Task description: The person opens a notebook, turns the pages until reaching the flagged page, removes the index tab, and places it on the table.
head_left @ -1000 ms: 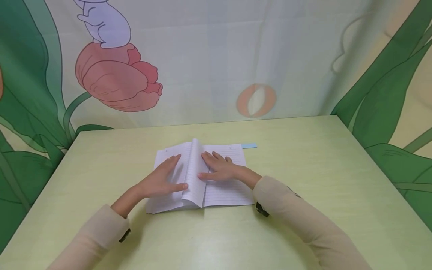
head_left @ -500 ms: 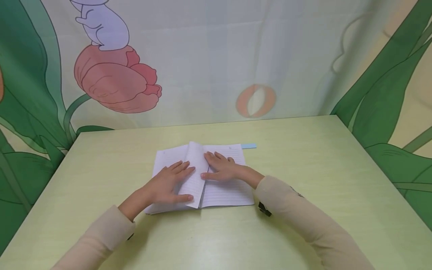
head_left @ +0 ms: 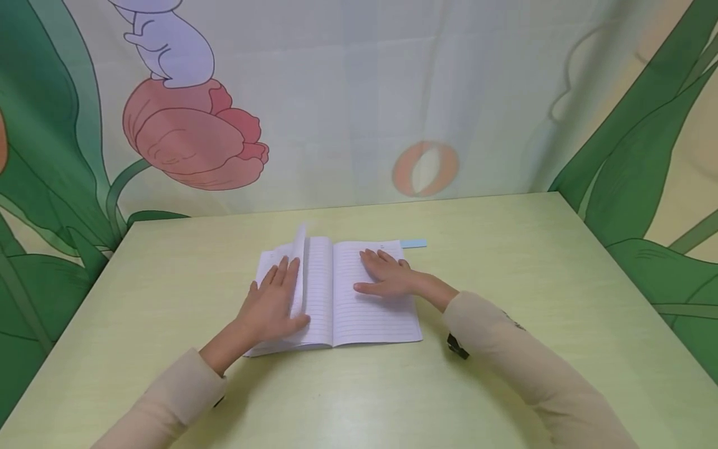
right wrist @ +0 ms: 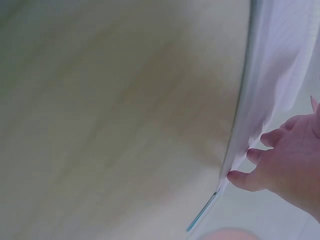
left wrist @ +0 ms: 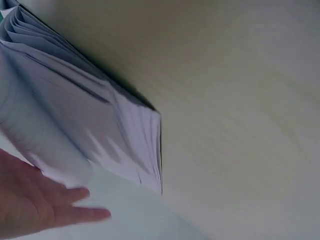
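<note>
A lined notebook [head_left: 376, 321] lies spread on the tabletop [head_left: 516, 262], both halves facing up. Over the notebook's left half, the left hand [head_left: 270, 308] has its fingers extended and thumb held apart, against a raised leaf [head_left: 300, 262] standing near upright. On the notebook's right half rests the right hand [head_left: 388, 277], fingers straight, thumb toward the notebook's middle. A blue strip [head_left: 414, 244] sticks out past the notebook's far right corner; beyond the notebook hangs a printed backdrop [head_left: 336, 112].
</note>
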`<state>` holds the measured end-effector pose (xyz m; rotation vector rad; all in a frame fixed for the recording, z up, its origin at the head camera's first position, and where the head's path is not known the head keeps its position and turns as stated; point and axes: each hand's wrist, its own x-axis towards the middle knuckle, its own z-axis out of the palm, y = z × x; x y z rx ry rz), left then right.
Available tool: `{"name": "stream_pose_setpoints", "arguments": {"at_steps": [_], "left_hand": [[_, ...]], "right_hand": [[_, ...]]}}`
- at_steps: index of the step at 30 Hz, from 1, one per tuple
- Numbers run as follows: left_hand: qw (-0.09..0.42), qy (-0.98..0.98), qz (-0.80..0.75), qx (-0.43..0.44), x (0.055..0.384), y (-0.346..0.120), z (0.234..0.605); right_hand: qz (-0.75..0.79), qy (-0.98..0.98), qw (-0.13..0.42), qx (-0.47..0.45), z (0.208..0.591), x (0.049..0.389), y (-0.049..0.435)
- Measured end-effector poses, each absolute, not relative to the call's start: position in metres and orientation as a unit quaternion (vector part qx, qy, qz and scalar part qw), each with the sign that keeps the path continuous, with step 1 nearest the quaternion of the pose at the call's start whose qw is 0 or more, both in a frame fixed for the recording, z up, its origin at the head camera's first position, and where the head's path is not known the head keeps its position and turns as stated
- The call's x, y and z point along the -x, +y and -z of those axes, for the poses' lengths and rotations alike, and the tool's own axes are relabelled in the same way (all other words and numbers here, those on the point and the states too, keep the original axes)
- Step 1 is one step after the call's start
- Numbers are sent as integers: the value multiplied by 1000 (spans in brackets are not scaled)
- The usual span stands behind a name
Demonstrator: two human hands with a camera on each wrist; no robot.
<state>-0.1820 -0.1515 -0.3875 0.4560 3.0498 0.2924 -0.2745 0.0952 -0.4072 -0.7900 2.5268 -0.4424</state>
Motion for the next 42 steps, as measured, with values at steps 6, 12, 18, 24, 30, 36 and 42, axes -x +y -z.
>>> {"name": "stream_pose_setpoints", "arguments": {"at_steps": [6,12,18,24,30,36,42], "left_hand": [[18,982,-48,-181,179,-162,391],[53,979,-56,-188,180,-173,395],[95,978,-64,-175,186,-179,402],[161,970,-71,-167,192,-183,404],[185,961,-107,-173,193,-182,403],[179,958,-116,-192,192,-179,404],[175,958,-116,-196,191,-177,404]], "right_hand": [[128,921,222,293,408,278,115],[107,920,219,306,409,281,135],[113,912,237,317,409,271,152],[63,908,234,341,411,263,159],[46,911,231,338,413,264,168],[55,905,243,346,411,269,179],[58,902,247,350,409,273,182]]}}
